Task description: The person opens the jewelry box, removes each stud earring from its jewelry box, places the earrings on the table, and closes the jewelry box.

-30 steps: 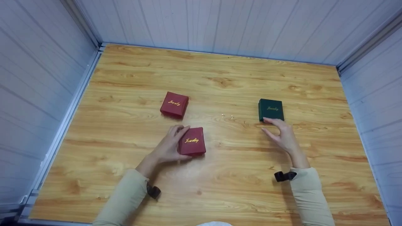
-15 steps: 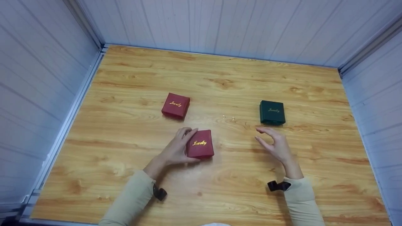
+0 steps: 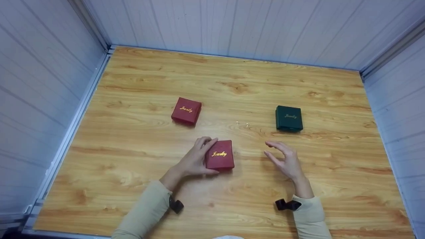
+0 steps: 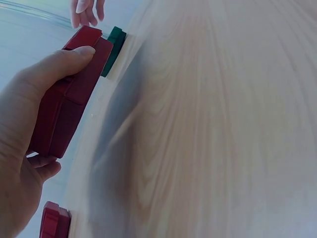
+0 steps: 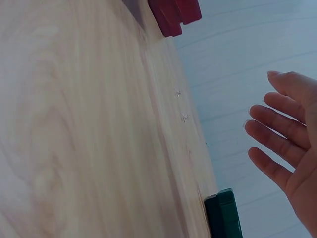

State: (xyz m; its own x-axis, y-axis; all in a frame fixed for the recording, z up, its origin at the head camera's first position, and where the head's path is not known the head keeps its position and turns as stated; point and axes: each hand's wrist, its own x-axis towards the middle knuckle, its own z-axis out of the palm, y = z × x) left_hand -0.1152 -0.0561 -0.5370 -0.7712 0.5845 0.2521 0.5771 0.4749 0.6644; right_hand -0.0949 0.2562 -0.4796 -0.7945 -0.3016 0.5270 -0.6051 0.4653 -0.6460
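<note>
My left hand (image 3: pixel 196 157) grips a closed red jewelry box (image 3: pixel 220 154) with gold "Jewelry" lettering, thumb on the near side and fingers at the far side. In the left wrist view this red box (image 4: pixel 74 96) is raised above the table, its lid seam showing. My right hand (image 3: pixel 288 161) is to the right of it, thumb and fingers apart, holding nothing. Beyond the right hand lies a dark green jewelry box (image 3: pixel 289 118). Two tiny gold earrings (image 3: pixel 247 125) lie on the table between the boxes.
A second red jewelry box (image 3: pixel 186 111) sits farther back on the left. The wood-patterned table (image 3: pixel 132 199) is bounded by pale panels (image 3: pixel 215 26) at the back and both sides. A small white edge (image 3: pixel 228 237) shows at the bottom.
The held red box has moved right with my left hand. My right hand has drawn away from the green box, coming left and nearer to me.
</note>
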